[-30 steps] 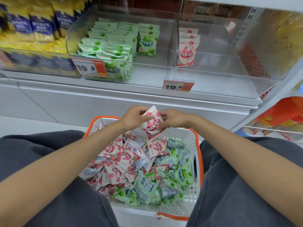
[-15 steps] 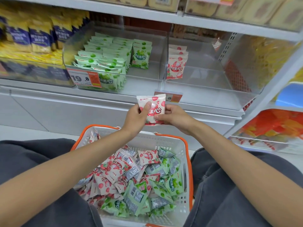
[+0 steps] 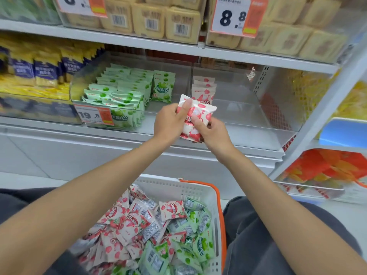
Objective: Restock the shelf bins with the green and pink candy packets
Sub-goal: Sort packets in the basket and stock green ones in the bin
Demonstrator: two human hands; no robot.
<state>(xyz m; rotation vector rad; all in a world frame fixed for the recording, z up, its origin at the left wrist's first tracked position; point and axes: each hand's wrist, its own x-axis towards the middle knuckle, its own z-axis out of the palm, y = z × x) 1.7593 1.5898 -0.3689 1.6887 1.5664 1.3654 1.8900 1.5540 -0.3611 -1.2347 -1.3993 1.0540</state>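
Both hands hold a small stack of pink candy packets (image 3: 200, 114) in front of the shelf edge. My left hand (image 3: 168, 122) grips its left side with the thumb on top. My right hand (image 3: 212, 133) pinches its lower right side. Behind them a clear bin (image 3: 248, 108) holds a few upright pink packets (image 3: 203, 88) at its back left. The clear bin to its left (image 3: 178, 92) holds rows of green packets (image 3: 123, 90). A white basket with an orange rim (image 3: 216, 197) on my lap is full of mixed pink and green packets (image 3: 151, 231).
Yellow and blue bags (image 3: 39, 72) fill the bin at far left. Beige boxed goods (image 3: 168, 20) sit on the shelf above, behind price tags (image 3: 238, 16). Orange packs (image 3: 325, 167) lie on a lower shelf at right. A white upright (image 3: 327, 108) frames the pink bin's right side.
Both hands have lifted the pink packets from above the basket up to the front of the shelf bins. My view has tilted upward, showing the upper shelf.
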